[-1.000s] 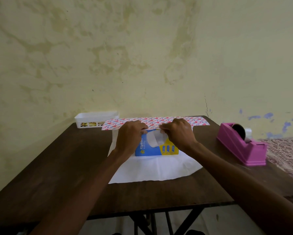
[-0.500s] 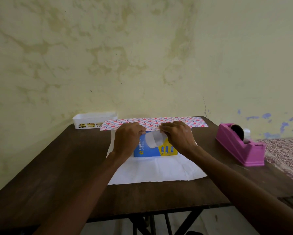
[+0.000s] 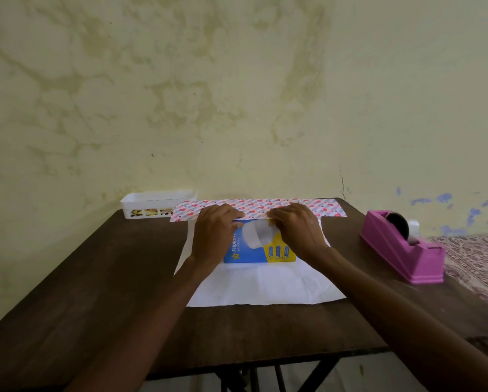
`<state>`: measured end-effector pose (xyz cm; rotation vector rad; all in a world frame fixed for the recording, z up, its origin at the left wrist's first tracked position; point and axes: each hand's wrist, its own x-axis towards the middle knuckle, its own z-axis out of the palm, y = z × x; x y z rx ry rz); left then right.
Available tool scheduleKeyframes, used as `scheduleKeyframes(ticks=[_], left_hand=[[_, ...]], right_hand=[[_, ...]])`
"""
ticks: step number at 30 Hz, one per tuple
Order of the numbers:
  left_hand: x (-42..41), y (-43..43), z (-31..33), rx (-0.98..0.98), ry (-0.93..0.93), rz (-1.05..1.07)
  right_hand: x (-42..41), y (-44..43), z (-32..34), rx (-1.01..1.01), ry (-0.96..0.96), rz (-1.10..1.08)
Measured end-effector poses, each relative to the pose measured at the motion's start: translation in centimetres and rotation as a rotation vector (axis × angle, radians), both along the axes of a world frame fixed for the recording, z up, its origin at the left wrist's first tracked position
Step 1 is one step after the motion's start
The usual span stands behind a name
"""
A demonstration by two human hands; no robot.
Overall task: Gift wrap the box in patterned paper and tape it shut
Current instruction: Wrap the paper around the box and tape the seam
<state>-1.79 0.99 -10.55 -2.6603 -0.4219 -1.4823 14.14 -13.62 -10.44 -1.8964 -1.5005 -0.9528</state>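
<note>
From the head camera, the box (image 3: 261, 250) sits on the middle of the paper (image 3: 265, 287), long side toward me, on the dark table (image 3: 96, 278). My left hand (image 3: 214, 233) and right hand (image 3: 296, 230) lie side by side at its far top edge. Their fingers are bent down onto the folded-over flap and hold it against the carton. My thumbs are hidden, so I cannot tell whether they pinch from beneath.

The risk, as I judge it, is the flap springing back. The tape dispenser (image 3: 401, 247) stands well apart on my right, and reaching for it leaves one hand to pin the whole edge. A light carton on a smooth sheet can also slide, which would skew the fold. Pulling too hard could tear the thin sheet along the box's corner. The near half lies flat and has not yet been brought up.

The paper is thin and creases easily — pink, red and blue hearts outside, plain white inside. The box is a glossy blue-and-yellow rectangular carton. The dispenser is a pink plastic wedge with a dark roll in it. A white slotted plastic basket (image 3: 156, 203) sits by the wall — something yellowish shows through its slots. The table has a matte wood grain.
</note>
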Motion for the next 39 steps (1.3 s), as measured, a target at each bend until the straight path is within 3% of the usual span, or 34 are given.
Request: scheduleKeyframes(ticks=[14, 26, 39], left_hand=[[0.8, 0.5, -5.4, 0.099, 0.089, 0.215], [0.9, 1.2, -6.2, 0.034, 0.182, 0.308], [1.2, 1.3, -6.4, 0.084, 0.196, 0.394]], right_hand=[[1.0, 0.8, -0.2, -0.094, -0.042, -0.028], [1.4, 1.4, -1.3, -0.064, 0.013, -0.062], [1.7, 1.9, -1.3, -0.094, -0.051, -0.108]])
